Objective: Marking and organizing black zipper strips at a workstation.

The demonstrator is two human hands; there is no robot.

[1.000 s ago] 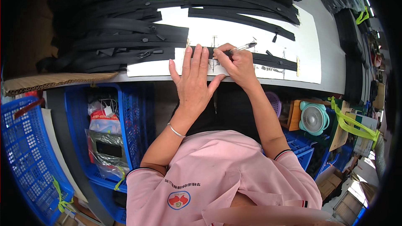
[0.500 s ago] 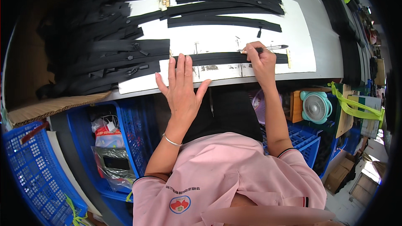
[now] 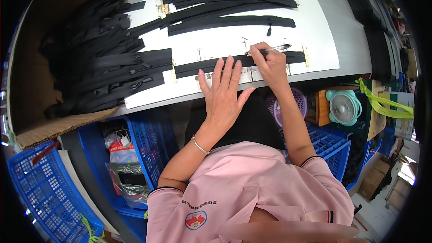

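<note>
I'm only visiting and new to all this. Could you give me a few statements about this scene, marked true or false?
1. The right hand holds a pen. True.
2. The left hand is gripped in a tight fist. False: it is spread, with its fingers over a black strip.
3. The white sheet lies under that black strip. True.
4. The purple basket stands on the white sheet. False: it shows off the table, partly behind the right forearm.
5. The small fan has a turquoise frame. True.
</note>
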